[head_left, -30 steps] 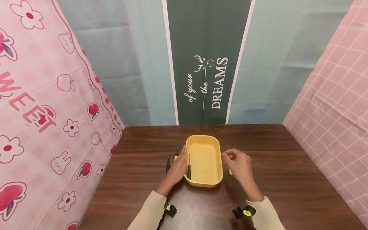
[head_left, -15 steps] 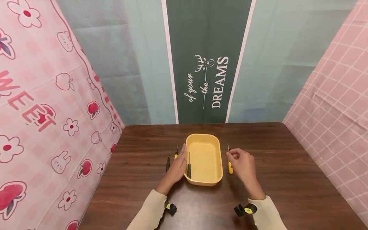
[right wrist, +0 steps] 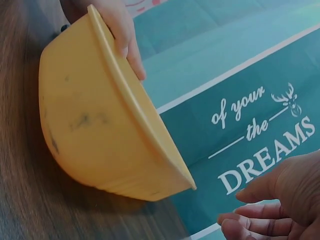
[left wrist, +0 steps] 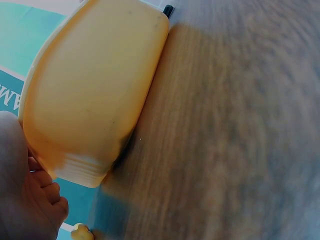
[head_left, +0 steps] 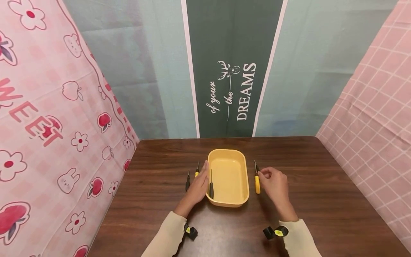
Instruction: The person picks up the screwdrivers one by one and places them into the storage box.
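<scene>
A yellow rectangular container (head_left: 228, 182) stands on the table. My left hand (head_left: 198, 185) lies along its left wall with straight fingers. Inside, by that wall, is a black-handled screwdriver (head_left: 211, 190). Right of the container, a screwdriver with a yellow handle (head_left: 257, 185) lies on the wood, its shaft pointing to the back. Beside it is my right hand (head_left: 275, 182), thumb and fingers loosely bent; the right wrist view shows nothing between the fingers (right wrist: 265, 210). Left of my left hand lie a black screwdriver (head_left: 187, 184) and a yellow-and-black screwdriver (head_left: 197, 173), the latter partly hidden by the hand.
The brown wooden table (head_left: 305, 171) reaches back to a green curtain (head_left: 221, 128) with white lettering. Pink patterned cloths hang at the left (head_left: 48, 107) and right (head_left: 369, 125). Dark scuffs mark the container's outer wall in the right wrist view.
My right hand has drawn off to the right, uncovering the yellow-handled screwdriver, which stays where it lay. The left hand and the container have not moved.
</scene>
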`<state>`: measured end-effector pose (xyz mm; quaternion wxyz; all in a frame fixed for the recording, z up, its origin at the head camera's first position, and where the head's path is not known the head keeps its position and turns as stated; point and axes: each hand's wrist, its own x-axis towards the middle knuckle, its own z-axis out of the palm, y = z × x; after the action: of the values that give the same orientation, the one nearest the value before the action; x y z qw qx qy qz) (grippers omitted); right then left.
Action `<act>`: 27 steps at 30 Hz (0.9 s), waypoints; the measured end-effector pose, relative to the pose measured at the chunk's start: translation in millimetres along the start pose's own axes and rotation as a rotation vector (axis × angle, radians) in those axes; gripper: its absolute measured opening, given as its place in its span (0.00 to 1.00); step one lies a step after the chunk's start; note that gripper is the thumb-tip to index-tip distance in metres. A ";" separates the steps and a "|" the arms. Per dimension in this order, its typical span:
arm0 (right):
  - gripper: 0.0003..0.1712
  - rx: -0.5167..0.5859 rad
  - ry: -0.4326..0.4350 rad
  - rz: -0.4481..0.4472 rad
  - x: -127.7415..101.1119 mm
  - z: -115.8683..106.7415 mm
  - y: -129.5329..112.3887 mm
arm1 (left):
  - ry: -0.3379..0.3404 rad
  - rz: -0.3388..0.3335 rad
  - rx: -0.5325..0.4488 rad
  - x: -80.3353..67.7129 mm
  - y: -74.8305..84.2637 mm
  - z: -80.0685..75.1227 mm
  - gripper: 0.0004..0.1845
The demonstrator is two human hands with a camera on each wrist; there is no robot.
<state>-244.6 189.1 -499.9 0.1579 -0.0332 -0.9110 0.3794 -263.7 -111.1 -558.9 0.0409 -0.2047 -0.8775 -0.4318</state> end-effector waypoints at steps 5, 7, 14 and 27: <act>0.10 -0.024 0.002 0.016 1.0 2.4 9.2 | -0.010 0.002 -0.007 0.7 0.3 0.6 0.29; 0.10 -0.038 -0.001 0.027 1.9 3.7 11.8 | -0.010 0.002 -0.009 1.1 1.1 0.6 0.29; 0.10 -0.083 -0.015 0.040 3.5 9.5 17.0 | -0.003 -0.005 -0.002 1.4 2.3 0.1 0.28; 0.14 -0.204 -0.083 0.050 1.9 19.4 30.0 | -0.018 -0.031 0.003 1.0 1.4 -0.3 0.29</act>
<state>-254.3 197.4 -533.3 0.1064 -0.0561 -0.9495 0.2898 -264.1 -110.3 -557.4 0.0264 -0.1948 -0.8815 -0.4294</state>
